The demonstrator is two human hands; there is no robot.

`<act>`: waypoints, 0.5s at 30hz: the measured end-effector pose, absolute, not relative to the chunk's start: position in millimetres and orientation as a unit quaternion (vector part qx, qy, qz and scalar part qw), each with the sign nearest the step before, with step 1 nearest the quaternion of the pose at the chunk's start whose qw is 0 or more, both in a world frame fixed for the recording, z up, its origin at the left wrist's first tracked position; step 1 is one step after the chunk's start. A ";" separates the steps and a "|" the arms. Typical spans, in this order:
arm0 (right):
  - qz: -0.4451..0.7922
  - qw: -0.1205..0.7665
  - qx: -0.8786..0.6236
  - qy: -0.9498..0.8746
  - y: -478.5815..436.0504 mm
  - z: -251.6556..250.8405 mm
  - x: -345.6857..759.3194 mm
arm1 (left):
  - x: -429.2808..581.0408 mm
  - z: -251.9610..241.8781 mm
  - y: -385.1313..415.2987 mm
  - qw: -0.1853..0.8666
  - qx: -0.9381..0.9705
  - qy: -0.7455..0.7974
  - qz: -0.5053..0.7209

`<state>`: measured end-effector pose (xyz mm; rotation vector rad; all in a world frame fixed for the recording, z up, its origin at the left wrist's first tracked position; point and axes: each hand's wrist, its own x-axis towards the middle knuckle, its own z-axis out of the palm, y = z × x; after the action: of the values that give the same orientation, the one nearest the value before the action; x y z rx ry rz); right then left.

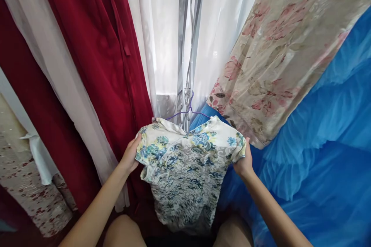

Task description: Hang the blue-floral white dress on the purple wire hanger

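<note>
A short-sleeved top [188, 170], white with a blue, yellow and grey floral print, hangs spread out in front of me. Its shoulders rest on a thin purple hanger [199, 113], whose hook rises beside a clear clip or hook piece [187, 98]. My left hand [131, 156] is closed around the left sleeve edge, its fingers partly hidden by the cloth. At the opposite sleeve, my right hand [244, 162] grips the fabric with its thumb in front.
Dark red drapes [95, 46] and pale cloth panels hang on the left. White curtains [165, 38] and grey straps stand behind. To the right are a beige floral garment [278, 54] and blue ruffled tulle [324, 154]. My knees [123, 231] are below.
</note>
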<state>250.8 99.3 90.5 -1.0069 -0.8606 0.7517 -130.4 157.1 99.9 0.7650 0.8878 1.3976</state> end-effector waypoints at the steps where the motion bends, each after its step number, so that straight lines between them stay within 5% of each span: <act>1: 0.344 0.730 -0.451 -0.382 93.8 96.5 250.8 | -128.9 109.0 157.9 0.604 0.325 0.379 0.621; 8: 0.353 0.759 -0.440 -0.326 56.7 168.5 259.0 | -105.9 189.1 173.8 0.579 0.422 0.338 0.611; 12: 0.216 0.818 -0.453 -0.283 20.0 153.0 265.2 | -83.1 196.6 170.3 0.231 0.662 0.363 0.614; 15: 0.259 0.753 -0.451 -0.403 -24.1 123.7 250.4 | -61.9 172.0 167.3 -0.008 0.789 0.374 0.487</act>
<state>250.4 -24.1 123.7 -0.9846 -0.8790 0.5662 -61.9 167.3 172.0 2.4912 1.1817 1.5373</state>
